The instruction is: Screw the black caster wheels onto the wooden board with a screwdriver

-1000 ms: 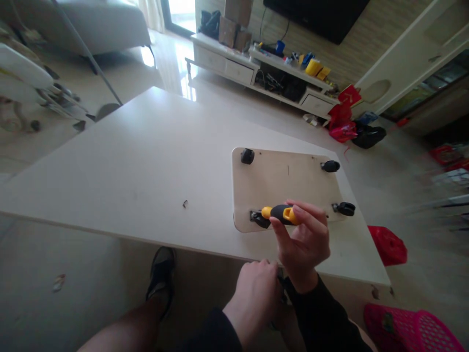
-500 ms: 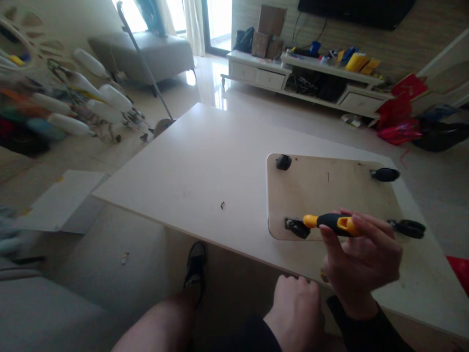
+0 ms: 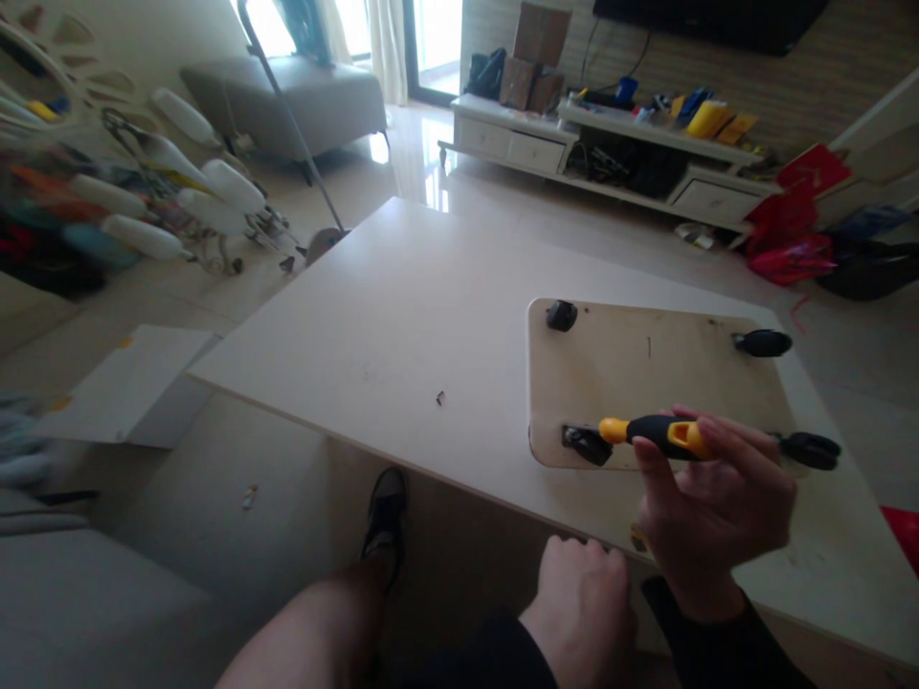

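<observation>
My right hand (image 3: 725,488) is closed around the handle of a yellow-and-black screwdriver (image 3: 653,433). The screwdriver lies nearly level over a wooden board (image 3: 632,383), its front end pointing left at a black caster wheel (image 3: 590,445) on the board's near left corner. I cannot make out whether the tip touches a screw. Casters also sit at the other corners: far left (image 3: 562,315), far right (image 3: 764,343) and near right (image 3: 811,450). Below the table edge, my left hand (image 3: 583,603) is curled into a fist, its palm side hidden.
The board rests on a white table (image 3: 402,306). Small dark bits (image 3: 440,398) lie left of the board. A small yellow-and-black object (image 3: 638,538) is at the near edge, beside my right wrist. A white box (image 3: 136,392) stands on the floor left; a TV cabinet (image 3: 509,142) stands beyond.
The whole view has shifted slightly. The screwdriver stays by the same caster in my right hand, and the left fist keeps its place.
</observation>
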A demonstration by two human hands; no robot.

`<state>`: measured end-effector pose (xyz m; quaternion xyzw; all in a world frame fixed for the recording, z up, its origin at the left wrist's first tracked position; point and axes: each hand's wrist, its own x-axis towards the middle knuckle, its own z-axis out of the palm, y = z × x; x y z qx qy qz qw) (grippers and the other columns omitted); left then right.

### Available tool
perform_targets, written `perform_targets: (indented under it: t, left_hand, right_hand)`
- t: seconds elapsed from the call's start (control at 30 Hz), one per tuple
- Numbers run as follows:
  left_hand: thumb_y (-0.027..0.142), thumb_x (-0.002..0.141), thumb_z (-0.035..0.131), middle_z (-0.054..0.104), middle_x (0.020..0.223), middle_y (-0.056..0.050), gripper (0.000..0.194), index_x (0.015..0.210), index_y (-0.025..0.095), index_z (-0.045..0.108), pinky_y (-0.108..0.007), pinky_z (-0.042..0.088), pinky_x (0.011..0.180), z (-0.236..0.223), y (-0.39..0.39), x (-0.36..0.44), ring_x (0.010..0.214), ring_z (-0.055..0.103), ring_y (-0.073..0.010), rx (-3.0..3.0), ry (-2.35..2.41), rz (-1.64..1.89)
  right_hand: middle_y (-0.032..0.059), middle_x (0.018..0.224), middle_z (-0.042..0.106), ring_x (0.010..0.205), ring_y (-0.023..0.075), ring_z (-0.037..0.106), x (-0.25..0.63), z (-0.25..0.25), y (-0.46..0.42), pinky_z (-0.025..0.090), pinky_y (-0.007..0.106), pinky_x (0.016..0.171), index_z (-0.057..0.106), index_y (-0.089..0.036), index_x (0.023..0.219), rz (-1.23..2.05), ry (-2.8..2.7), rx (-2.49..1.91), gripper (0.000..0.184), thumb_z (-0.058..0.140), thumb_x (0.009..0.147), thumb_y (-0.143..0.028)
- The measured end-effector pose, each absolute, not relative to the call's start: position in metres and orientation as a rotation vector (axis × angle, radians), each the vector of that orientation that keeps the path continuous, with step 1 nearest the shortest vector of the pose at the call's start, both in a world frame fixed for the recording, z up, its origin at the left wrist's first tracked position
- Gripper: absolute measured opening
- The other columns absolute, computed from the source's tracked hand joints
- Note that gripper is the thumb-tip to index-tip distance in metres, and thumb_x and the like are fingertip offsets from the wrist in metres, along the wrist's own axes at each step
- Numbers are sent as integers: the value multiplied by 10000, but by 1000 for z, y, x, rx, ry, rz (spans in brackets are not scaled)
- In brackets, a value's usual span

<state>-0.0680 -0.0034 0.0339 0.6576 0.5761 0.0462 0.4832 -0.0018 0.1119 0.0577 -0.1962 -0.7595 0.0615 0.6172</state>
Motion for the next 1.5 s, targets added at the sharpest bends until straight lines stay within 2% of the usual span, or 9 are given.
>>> perform_targets:
  t: [0.17, 0.43, 0.77, 1.13, 1.5]
  left_hand:
    - [258, 966, 647, 786, 1139, -182, 251, 1157, 130, 748, -481, 618, 869, 29, -4, -64, 1029, 781, -364, 1620, 1404, 116]
    - [279, 990, 609, 781, 1131, -177, 244, 1123, 134, 753, -498, 612, 870, 20, -6, -57, 1002, 771, -353, 1610, 1409, 125]
    - [282, 1000, 622, 781, 1122, -162, 246, 1146, 130, 749, -480, 604, 878, 31, -6, -64, 1010, 771, -341, 1605, 1407, 105]
    - [246, 1015, 576, 774, 1113, -176, 245, 1140, 127, 750, -469, 590, 873, 28, -7, -61, 1010, 767, -340, 1596, 1419, 108]
    - [283, 1001, 630, 777, 1111, -163, 224, 1119, 139, 755, -473, 591, 860, 21, -8, -57, 993, 766, -340, 1610, 1423, 99]
  right_hand:
    - [49, 1151, 747, 948, 224, 777, -2, 59, 112, 707, 390, 721, 686, -274, 1334, 128, -1760, -449, 724, 938, 691, -54]
    - [70, 1216, 745, 996, 220, 774, 0, 56, 113, 705, 384, 762, 684, -269, 1416, 149, -1759, -394, 894, 929, 625, 68]
    - [51, 1255, 747, 1027, 204, 761, 0, 55, 113, 715, 379, 792, 679, -307, 1429, 167, -1754, -393, 934, 919, 621, 93]
    - [67, 1235, 757, 994, 216, 770, 1, 54, 116, 720, 381, 769, 704, -275, 1405, 145, -1729, -364, 898, 953, 606, 48]
    - [62, 1238, 757, 997, 211, 769, 0, 56, 116, 713, 370, 767, 699, -291, 1416, 160, -1738, -368, 887, 948, 630, 35]
